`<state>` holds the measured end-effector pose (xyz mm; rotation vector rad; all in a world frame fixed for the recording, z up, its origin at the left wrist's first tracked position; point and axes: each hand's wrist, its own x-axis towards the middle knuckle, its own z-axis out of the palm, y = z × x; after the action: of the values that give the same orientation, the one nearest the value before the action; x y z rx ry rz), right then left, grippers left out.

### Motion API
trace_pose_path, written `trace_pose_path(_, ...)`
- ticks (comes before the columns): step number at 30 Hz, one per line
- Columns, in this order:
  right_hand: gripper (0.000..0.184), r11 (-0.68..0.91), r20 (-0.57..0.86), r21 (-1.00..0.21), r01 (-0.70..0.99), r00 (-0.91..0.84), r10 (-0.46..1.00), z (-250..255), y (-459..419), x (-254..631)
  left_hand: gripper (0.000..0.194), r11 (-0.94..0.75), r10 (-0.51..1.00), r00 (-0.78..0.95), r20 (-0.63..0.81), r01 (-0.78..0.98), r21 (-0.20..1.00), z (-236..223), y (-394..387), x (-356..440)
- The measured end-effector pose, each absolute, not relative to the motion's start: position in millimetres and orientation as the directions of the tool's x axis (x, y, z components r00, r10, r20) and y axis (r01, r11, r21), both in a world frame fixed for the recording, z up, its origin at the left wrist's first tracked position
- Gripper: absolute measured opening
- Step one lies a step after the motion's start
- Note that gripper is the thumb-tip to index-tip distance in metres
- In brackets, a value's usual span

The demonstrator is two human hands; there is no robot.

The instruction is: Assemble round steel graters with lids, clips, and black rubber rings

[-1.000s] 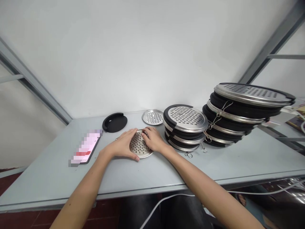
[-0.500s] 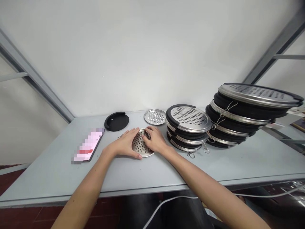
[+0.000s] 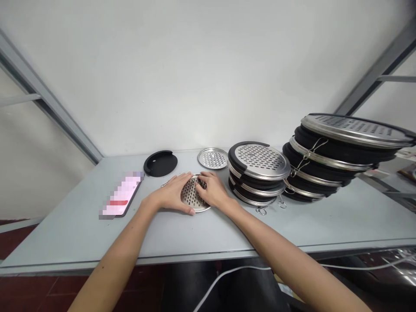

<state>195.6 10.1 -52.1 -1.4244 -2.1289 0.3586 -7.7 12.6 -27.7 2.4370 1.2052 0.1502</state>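
A round metal grater (image 3: 194, 197) lies on the table in front of me, partly covered by both hands. My left hand (image 3: 173, 194) curves around its left side, fingers at the far rim and thumb at the near rim. On the opposite side, my right hand (image 3: 212, 190) has its fingers over the far right rim and its thumb bent over the perforated face. A bit of a wire loop (image 3: 164, 184) pokes out beyond my left hand. Farther back lie a black round holder (image 3: 160, 164) and a loose metal grater disc (image 3: 213, 159).
To the right stand a short stack of graters in black holders (image 3: 260, 173) and a taller, leaning stack (image 3: 334, 162), both with wire loops hanging out. At left, a phone (image 3: 122, 195) lies on the grey table (image 3: 97, 242). A white cable (image 3: 240, 269) runs below the front edge.
The camera view has shifted slightly. Both hands keep nearly the same hold around the grater, and nothing else has visibly moved.
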Motion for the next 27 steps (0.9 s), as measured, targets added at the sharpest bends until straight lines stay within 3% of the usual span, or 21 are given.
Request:
trace_pose_path(17,0.033,0.414,0.286,-0.491,0.767,-0.307,0.908,-53.3,7.3,194.8,0.132,-0.546,0.766,0.634,-0.105,0.728,0.415,-28.4,14.2,-9.8)
trace_pose_path(27,0.054,0.436,0.356,-0.592,0.678,-0.265,0.896,-55.6,6.6,197.1,0.122,-0.540,0.777,0.622,-0.096,0.737,0.405,-22.5,11.0,-9.6)
